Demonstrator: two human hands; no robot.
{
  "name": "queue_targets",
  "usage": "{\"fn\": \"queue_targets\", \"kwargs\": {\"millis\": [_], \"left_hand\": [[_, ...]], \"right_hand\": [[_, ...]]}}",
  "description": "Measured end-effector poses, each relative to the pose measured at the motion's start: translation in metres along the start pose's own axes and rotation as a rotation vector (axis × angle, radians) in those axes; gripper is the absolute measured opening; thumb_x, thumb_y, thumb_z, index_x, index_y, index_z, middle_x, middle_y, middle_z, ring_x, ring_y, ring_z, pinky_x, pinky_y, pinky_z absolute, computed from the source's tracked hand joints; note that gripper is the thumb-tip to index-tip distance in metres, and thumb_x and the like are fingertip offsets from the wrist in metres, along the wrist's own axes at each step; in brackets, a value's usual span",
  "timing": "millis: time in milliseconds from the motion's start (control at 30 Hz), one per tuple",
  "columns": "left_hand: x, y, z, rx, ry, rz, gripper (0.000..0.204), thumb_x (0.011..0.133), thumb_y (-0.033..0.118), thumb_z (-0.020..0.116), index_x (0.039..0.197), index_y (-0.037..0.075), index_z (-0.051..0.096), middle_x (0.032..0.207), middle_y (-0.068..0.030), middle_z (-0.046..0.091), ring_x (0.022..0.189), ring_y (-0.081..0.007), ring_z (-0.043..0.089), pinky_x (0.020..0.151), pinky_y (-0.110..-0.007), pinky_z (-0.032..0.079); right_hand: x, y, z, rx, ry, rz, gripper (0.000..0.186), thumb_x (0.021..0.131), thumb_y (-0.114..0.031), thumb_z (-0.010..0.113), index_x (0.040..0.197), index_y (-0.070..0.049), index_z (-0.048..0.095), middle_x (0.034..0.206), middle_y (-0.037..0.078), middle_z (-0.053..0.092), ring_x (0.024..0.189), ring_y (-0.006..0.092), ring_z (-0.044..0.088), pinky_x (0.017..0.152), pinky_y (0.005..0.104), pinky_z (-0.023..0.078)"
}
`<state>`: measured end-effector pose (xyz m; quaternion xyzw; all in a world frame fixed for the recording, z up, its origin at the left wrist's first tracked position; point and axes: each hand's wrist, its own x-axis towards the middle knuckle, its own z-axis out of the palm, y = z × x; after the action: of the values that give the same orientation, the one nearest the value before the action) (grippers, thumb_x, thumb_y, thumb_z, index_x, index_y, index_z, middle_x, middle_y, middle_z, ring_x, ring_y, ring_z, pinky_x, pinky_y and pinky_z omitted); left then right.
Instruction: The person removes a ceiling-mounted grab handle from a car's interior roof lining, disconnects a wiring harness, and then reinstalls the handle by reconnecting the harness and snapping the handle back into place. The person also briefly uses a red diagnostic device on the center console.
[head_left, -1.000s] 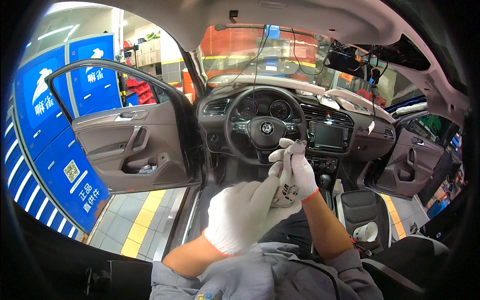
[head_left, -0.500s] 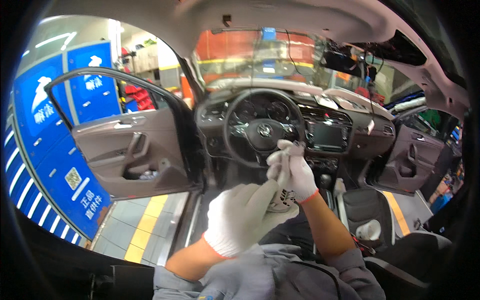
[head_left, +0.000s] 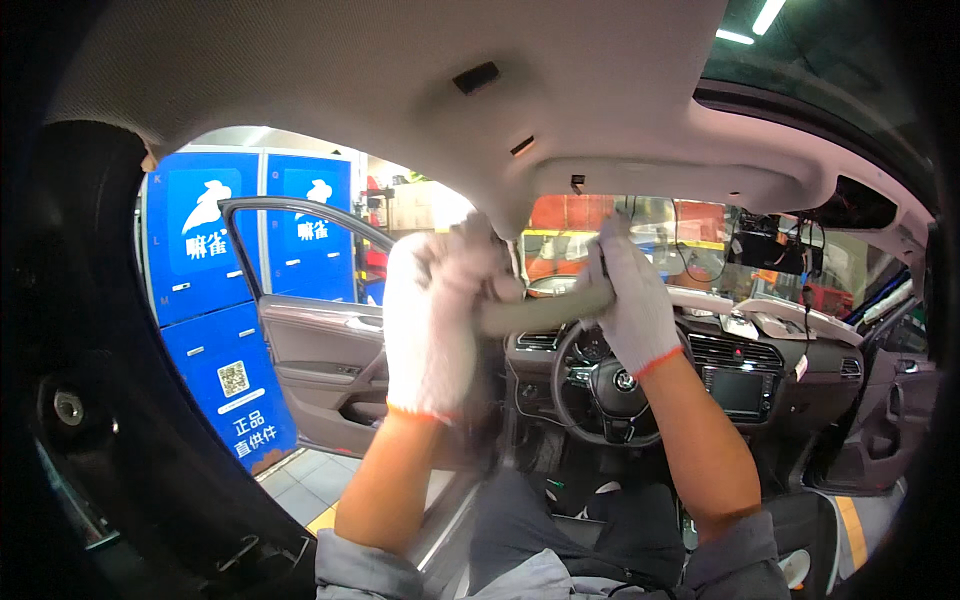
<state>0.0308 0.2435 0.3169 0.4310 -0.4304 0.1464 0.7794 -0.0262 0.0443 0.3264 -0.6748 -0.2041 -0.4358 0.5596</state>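
Lettering (head_left: 206,246) and code (head_left: 232,378) on blue cabinet (head_left: 200,372), wheel emblem (head_left: 625,381)

I count two gloved hands (head_left: 638,300), one steering wheel (head_left: 612,400), one dashboard screen (head_left: 738,392) and two front doors (head_left: 320,345).

The left hand (head_left: 435,305) and right hand (head_left: 636,300) wore white gloves (head_left: 428,355) with orange cuff edges (head_left: 660,362); at the near side, 2 grey sleeves (head_left: 738,562) flanked dark trousers (head_left: 635,525).
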Motion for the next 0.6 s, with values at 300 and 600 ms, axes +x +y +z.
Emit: {"fn": "queue_targets", "kwargs": {"millis": [300,600], "left_hand": [[0.049,0.026,0.038,-0.164,0.114,0.176,0.035,0.089,0.027,0.071,0.107,-0.003,0.070,0.083,-0.0060,0.067,0.077,-0.0119,0.061,0.074,-0.026,0.048],[0.055,0.037,0.046,-0.026,0.195,0.179,0.041,0.092,0.030,0.069,0.112,-0.005,0.066,0.081,-0.0069,0.068,0.076,-0.0116,0.061,0.075,-0.025,0.047]], "right_hand": [[0.089,0.021,0.048,0.734,0.026,0.105,0.028,0.100,-0.042,0.059,0.098,-0.015,0.053,0.083,-0.005,0.054,0.071,0.0109,0.054,0.052,0.0252,0.040],[0.116,0.047,0.055,0.795,-0.092,0.141,0.052,0.094,-0.053,0.064,0.119,-0.009,0.055,0.100,0.001,0.057,0.086,0.0145,0.059,0.067,0.0309,0.052]]}}
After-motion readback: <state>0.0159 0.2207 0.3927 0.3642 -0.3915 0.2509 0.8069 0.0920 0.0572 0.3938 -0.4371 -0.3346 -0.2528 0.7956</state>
